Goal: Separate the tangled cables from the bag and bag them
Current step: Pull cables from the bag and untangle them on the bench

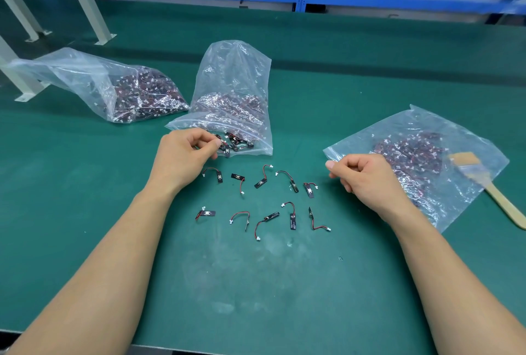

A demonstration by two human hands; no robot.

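So the thing to watch is the small zip bag (pixel 256 147) in the middle of the frame, lying across the green mat (pixel 256 283) with its long side running roughly left to right, right in front of a taller standing bag (pixel 233 76). The tangled clump (pixel 236 142) sits inside it, just right of the left hand (pixel 182 157) and just above the top row of the separated cables (pixel 261 183), which are laid out in two loose rows between the arms.

Left hand is clearly the nearer one. Its thumb and fingertips are pinched on a piece of the clump at the near edge of the bag.

Right hand (pixel 367 177) hangs well off to the right, over the corner of the flat bag (pixel 461 138) with a brush (pixel 484 181) lying on it. Its fingers are curled in and the thumb sticks out left, and I can't see anything in it. My guess is it'll have to come across to help tease a cable loose.

Another full bag (pixel 85 78) sits upper left.
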